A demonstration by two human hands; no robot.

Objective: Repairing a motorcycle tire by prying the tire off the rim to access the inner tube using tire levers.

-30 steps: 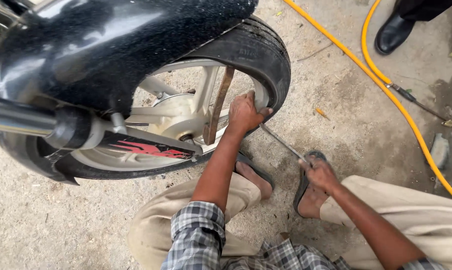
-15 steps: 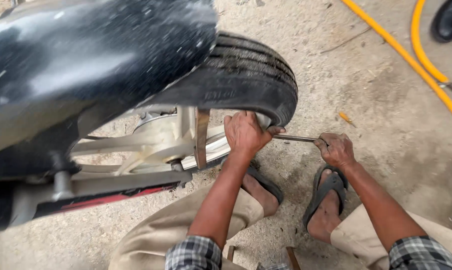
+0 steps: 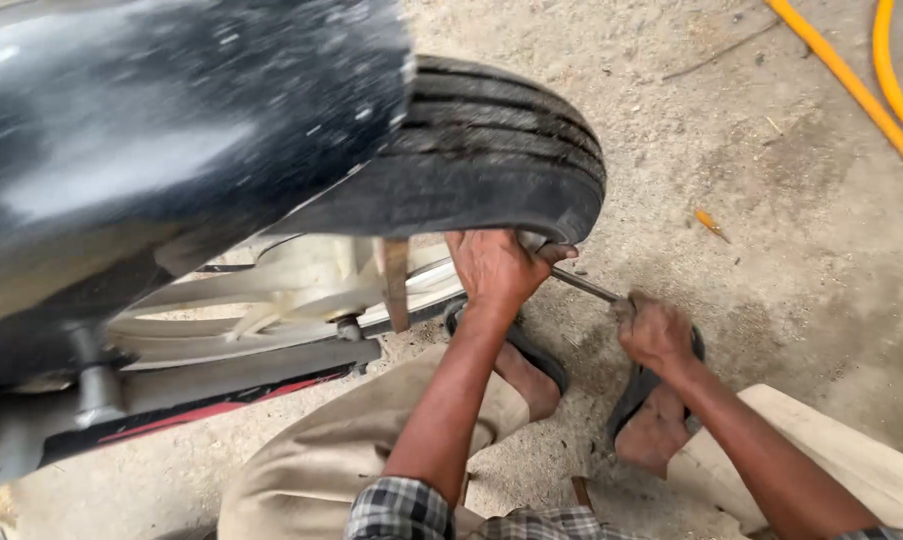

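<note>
- While the left hand (image 3: 497, 268) pressed against the lower sidewall of the black tyre (image 3: 492, 165), its fingers curled over the bead edge, the right hand (image 3: 654, 330) was closed in a fist round the near end of a thin metal lever (image 3: 584, 286), whose far end disappeared under the tyre just beside the left fingertips.
- Because the lever's tip sat so close to those fingers, a slip out from under the bead could have driven it into the left hand or pinched skin against the pale alloy rim (image 3: 302, 290).
- Since the right fist held only the very end of the bar, a sudden release of tension could have sent the hand down onto the gritty concrete ground (image 3: 772, 230).
- Should the lever have bitten too deep, I judge it could have nipped an inner tube, though none was visible.
- With a second flat lever (image 3: 396, 285) already wedged upright between tyre and rim, a shift of the bead could have sprung it loose toward the person's knees.
- Feet in open black sandals (image 3: 642, 390) lay directly below the work, so a dropped tool would have struck bare toes.
- Overhead, the black mudguard (image 3: 172, 130) hid much of the wheel, so the bead's seating farther round could not be told.
</note>
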